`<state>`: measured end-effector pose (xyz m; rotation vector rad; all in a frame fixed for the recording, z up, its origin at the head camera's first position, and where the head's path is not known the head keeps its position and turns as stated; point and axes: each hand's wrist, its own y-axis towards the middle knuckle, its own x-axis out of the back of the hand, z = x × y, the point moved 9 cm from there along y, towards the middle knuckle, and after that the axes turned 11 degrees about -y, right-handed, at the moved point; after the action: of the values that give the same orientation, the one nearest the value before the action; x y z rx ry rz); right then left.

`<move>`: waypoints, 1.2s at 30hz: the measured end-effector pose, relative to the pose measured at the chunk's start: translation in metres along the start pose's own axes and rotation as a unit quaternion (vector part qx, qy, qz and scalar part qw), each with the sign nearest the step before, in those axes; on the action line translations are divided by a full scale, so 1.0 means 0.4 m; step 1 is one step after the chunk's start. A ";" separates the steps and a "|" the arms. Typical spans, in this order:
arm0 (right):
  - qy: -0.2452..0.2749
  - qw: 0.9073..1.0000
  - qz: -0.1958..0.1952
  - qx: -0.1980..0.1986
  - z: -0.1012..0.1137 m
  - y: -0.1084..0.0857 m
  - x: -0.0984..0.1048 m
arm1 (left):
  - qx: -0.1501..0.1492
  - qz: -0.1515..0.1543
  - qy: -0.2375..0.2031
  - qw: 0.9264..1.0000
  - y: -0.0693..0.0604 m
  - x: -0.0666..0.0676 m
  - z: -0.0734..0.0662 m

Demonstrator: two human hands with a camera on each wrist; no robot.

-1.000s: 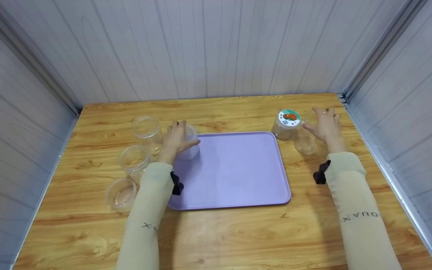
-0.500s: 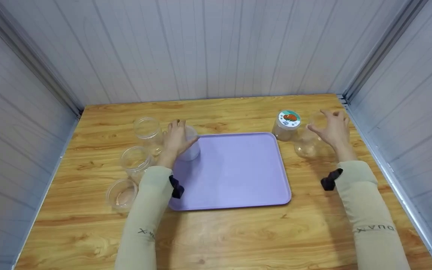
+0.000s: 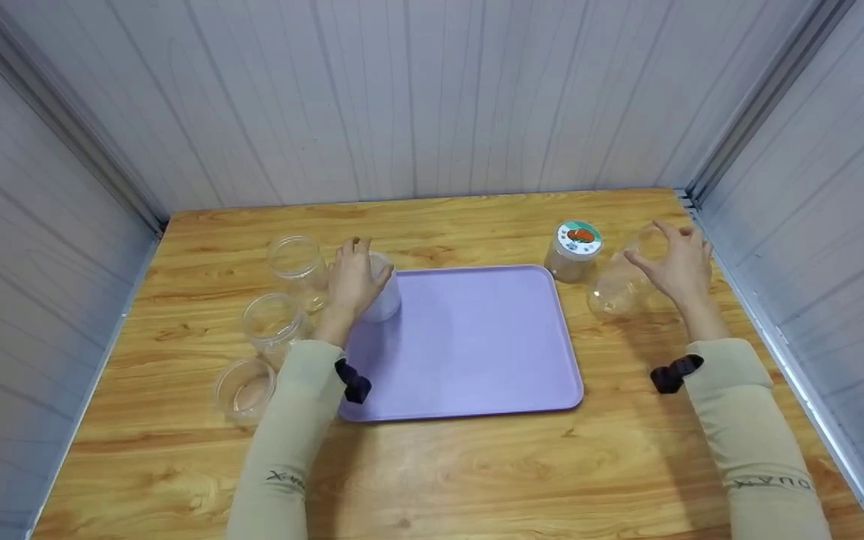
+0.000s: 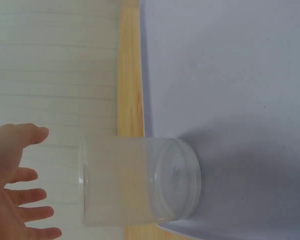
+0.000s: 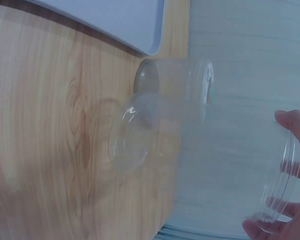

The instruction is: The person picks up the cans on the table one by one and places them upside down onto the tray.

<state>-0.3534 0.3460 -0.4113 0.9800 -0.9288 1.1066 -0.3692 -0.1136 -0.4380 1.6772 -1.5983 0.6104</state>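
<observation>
A clear plastic jar (image 3: 384, 296) stands upright at the far left corner of the lilac tray (image 3: 469, 345). My left hand (image 3: 353, 283) hovers beside its top, thumb and fingers spread; the left wrist view shows a gap between this hand (image 4: 12, 185) and the jar (image 4: 135, 180). On the right, my right hand (image 3: 681, 264) grips another clear jar (image 3: 619, 281) around its threaded rim. That jar leans toward the hand in the head view; whether its base touches the table cannot be told. The right wrist view shows fingertips (image 5: 290, 120) on the rim.
A jar with a carrot-pictured lid (image 3: 573, 251) stands just left of the right-hand jar. Three open clear jars, the far one (image 3: 297, 262), the middle one (image 3: 274, 322) and the near one (image 3: 244, 390), line the tray's left side. Walls (image 3: 432, 97) enclose the table's back and sides.
My right hand has moved right and slightly toward me, and the jar in it has tilted. The left hand has drawn slightly back from the jar on the tray.
</observation>
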 end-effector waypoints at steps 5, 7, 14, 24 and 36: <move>0.014 1.000 -0.011 0.002 0.012 -0.009 0.014 | -0.016 -0.018 -0.031 0.999 -0.011 0.011 -0.019; 0.022 1.000 -0.018 0.008 0.019 -0.014 0.019 | -0.023 -0.022 -0.040 0.999 -0.015 0.013 -0.026; 0.059 0.996 -0.063 0.032 0.039 -0.037 0.034 | -0.044 -0.037 -0.054 0.997 -0.032 0.020 -0.054; 0.127 0.990 -0.057 0.029 0.070 -0.056 0.019 | -0.063 -0.067 -0.077 0.993 -0.051 0.036 -0.066; 0.158 0.985 -0.061 0.032 0.099 -0.075 -0.002 | -0.068 -0.086 -0.117 0.987 -0.072 0.020 -0.073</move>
<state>-0.3287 0.3035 -0.4051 0.8692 -0.5735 1.1531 -0.3357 -0.0975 -0.4189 1.8117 -1.5947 0.2184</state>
